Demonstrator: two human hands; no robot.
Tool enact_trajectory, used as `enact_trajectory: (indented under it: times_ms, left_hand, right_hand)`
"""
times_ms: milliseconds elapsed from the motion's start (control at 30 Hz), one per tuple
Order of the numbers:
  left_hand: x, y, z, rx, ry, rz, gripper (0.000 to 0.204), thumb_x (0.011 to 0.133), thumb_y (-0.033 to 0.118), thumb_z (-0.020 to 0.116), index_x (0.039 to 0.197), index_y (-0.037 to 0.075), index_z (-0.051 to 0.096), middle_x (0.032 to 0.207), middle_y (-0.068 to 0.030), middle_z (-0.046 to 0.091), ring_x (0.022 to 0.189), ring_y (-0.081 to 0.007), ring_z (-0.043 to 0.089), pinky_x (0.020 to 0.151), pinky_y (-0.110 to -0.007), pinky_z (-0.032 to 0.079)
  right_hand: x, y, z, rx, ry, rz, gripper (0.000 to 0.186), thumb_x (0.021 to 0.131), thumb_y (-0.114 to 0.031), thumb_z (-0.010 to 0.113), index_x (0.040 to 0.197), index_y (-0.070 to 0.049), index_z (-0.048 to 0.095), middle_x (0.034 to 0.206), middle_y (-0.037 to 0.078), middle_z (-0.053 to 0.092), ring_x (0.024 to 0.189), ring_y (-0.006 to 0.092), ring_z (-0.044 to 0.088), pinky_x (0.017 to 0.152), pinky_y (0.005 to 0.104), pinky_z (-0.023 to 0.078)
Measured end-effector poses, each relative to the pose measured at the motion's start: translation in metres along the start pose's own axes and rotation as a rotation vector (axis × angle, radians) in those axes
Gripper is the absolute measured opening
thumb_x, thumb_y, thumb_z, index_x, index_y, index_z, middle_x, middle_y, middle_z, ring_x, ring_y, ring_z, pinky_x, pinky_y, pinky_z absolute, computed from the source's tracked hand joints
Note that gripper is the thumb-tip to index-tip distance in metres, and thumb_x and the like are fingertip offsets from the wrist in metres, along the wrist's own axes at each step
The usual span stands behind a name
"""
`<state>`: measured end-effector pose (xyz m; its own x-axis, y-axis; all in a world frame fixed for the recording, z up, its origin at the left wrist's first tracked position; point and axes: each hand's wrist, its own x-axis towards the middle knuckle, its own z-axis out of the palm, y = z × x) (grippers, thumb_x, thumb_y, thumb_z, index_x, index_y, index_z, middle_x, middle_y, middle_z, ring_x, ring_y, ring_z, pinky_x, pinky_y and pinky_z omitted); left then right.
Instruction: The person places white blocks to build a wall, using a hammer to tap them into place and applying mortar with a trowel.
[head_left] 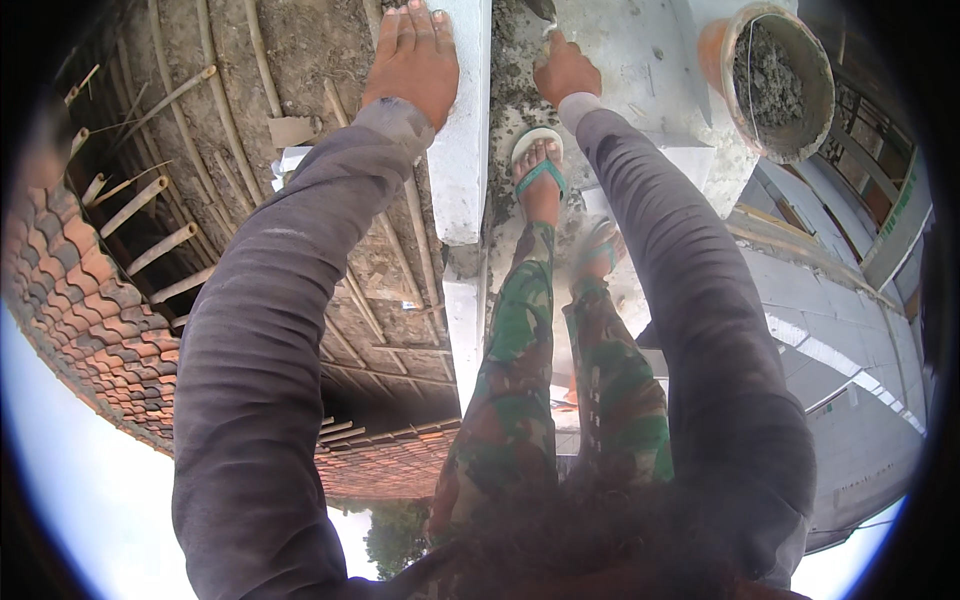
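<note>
My left hand (412, 58) lies flat with its fingers stretched out, against the top left edge of a white block (462, 130) in a narrow row. To its right, my right hand (567, 74) is closed around the handle of a trowel (541, 9). Only part of the trowel's dark blade shows at the top rim of the view. Grey mortar (513, 62) is smeared over the surface between the white block and my right hand. A bucket (831, 95) with a wire handle stands to the right and holds grey mortar.
My sandalled foot (540, 170) stands on the mortar-spotted surface beside the blocks. Bamboo poles (262, 58) cross a drop on the left, above tiled roofing (85, 300). A white block (665, 170) sits below the bucket. Grey panels (850, 350) lie lower on the right.
</note>
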<state>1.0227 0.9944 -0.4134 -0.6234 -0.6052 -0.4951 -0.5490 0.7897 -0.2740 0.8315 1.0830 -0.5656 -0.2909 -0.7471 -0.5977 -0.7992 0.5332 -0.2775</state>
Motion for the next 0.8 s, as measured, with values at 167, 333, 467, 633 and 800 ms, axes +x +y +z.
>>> enact_trajectory:
  times_ms: [167,333,467,633,800]
  left_hand:
    - [0.002,-0.002,0.015,-0.041,0.091,0.004,0.055,0.099,0.017,0.038,0.145,-0.012,0.043,0.151,-0.0324,0.045,0.147,-0.0437,0.037,0.126,-0.056,0.018]
    - [0.006,-0.002,0.026,-0.032,0.065,-0.038,0.066,0.097,0.029,0.053,0.148,-0.011,0.04,0.153,-0.0313,0.043,0.148,-0.0423,0.036,0.127,-0.055,0.016]
    - [0.0,-0.003,-0.016,-0.046,-0.138,-0.003,0.089,0.086,0.043,0.072,0.15,-0.009,0.038,0.154,-0.0298,0.041,0.149,-0.0412,0.034,0.127,-0.055,0.014]
    - [0.006,-0.008,-0.016,-0.102,-0.201,0.003,0.095,0.084,0.046,0.075,0.151,-0.007,0.036,0.156,-0.0302,0.037,0.151,-0.0417,0.03,0.127,-0.056,0.013]
    - [0.004,-0.009,-0.016,-0.045,-0.196,0.034,0.095,0.084,0.045,0.075,0.152,-0.008,0.034,0.157,-0.0306,0.035,0.152,-0.0422,0.027,0.127,-0.055,0.013]
  right_hand:
    - [-0.102,0.019,0.05,-0.026,-0.181,-0.015,0.038,0.092,-0.024,0.065,0.125,-0.009,0.052,0.118,0.017,0.064,0.106,0.0379,0.068,0.087,0.0492,0.057]
    - [-0.169,0.047,0.074,-0.019,-0.182,-0.025,0.04,0.092,-0.029,0.065,0.125,-0.009,0.053,0.121,0.015,0.063,0.11,0.037,0.066,0.088,0.0491,0.056]
    - [-0.186,0.064,0.084,0.225,-0.005,0.278,0.054,0.09,-0.026,0.065,0.136,-0.004,0.048,0.129,0.021,0.063,0.116,0.0412,0.063,0.097,0.0486,0.052]
    - [-0.154,0.071,0.098,0.636,0.132,0.579,0.045,0.09,-0.026,0.062,0.126,0.0,0.054,0.112,0.027,0.069,0.105,0.0472,0.066,0.092,0.053,0.052]
    - [-0.16,0.042,0.129,0.539,-0.085,0.449,0.045,0.092,-0.028,0.065,0.127,-0.001,0.056,0.111,0.028,0.07,0.108,0.0464,0.067,0.094,0.051,0.052]
